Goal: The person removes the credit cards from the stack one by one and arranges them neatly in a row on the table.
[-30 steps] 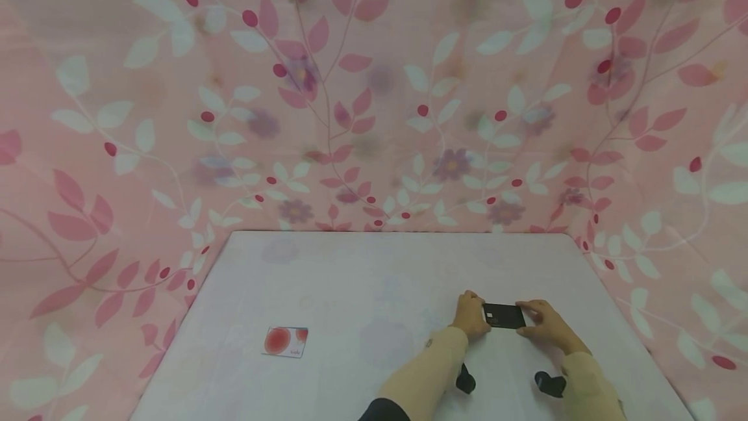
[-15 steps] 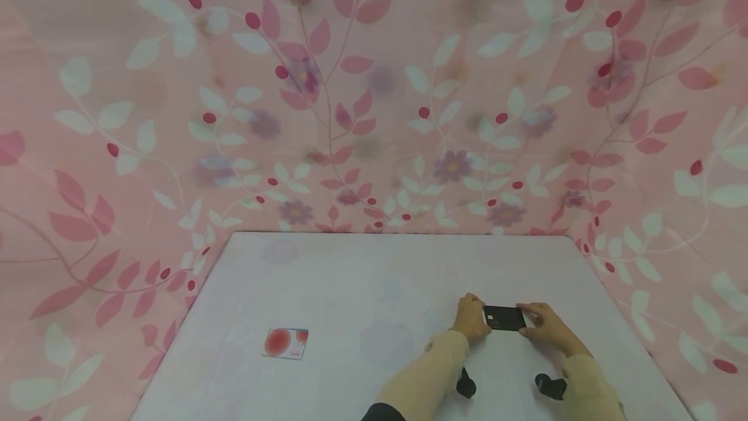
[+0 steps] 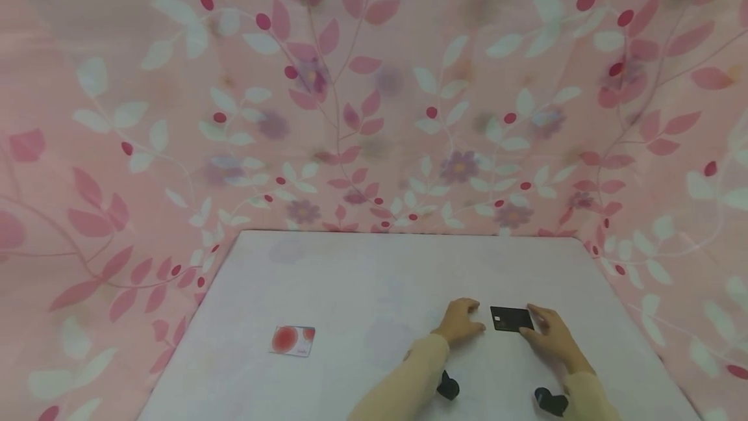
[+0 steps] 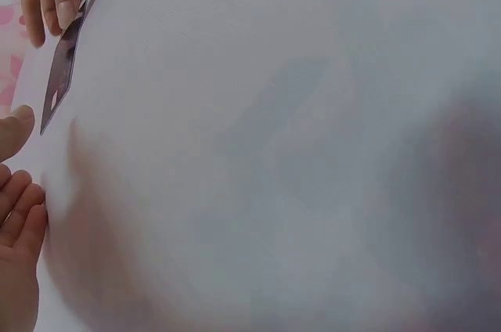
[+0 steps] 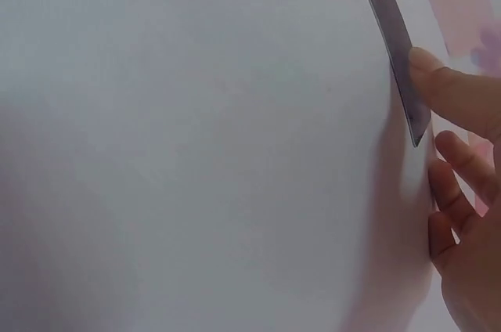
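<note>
A black bank card (image 3: 510, 319) with a pale chip is at the right part of the white table (image 3: 374, 278). My right hand (image 3: 552, 336) holds its right end, thumb over the near corner and a fingertip at the far corner; in the right wrist view the thumb (image 5: 438, 81) overlaps the card's long edge. To the card's left, my left hand (image 3: 458, 322) stands apart from it, thumb and fingers spread with a gap between and nothing in them. The left wrist view shows these left fingers (image 4: 19, 214) short of the card's chip end.
A white card with red circles (image 3: 294, 341) lies flat on the table's left half. Pink floral cloth (image 3: 374, 115) rises behind the table and along both sides. Dark wrist-camera mounts (image 3: 448, 386) hang beneath both forearms.
My left hand has let go of the black card and drawn back to the left. My right hand stays at the card's right end, its thumb now farther over it. The head view has shifted slightly.
</note>
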### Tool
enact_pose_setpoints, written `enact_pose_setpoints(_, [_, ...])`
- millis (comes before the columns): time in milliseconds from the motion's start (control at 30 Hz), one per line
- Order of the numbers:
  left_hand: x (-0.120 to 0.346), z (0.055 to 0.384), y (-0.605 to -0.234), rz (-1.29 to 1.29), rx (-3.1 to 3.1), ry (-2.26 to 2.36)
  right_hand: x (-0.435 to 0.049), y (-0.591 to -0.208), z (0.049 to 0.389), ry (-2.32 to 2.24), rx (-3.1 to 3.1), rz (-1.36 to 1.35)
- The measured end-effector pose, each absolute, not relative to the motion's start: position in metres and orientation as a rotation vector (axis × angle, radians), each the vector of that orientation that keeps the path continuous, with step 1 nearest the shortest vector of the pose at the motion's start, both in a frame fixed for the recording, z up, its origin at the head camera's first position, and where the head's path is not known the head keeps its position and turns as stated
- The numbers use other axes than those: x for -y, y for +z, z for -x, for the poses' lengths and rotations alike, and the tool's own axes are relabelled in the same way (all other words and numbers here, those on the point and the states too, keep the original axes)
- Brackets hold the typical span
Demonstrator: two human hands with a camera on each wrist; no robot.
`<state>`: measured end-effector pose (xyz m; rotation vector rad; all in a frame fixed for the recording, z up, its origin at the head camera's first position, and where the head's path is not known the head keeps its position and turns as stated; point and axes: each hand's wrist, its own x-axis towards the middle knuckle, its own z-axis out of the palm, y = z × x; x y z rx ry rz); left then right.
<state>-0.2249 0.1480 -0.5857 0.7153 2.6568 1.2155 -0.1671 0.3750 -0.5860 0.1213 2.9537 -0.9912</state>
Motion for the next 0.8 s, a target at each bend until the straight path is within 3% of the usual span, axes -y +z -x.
enact_pose_setpoints(400, [-0.123,0.216,-0.584,-0.743,-2.514,1.472,-0.346,-0.581,0.143,-1.193,-3.011,-0.423])
enact_pose_setpoints(800, [-0.091,0.213,-0.586,-0.891,-2.434,1.737,-0.304,-0.558,0.14,-1.485,-2.91,-0.253])
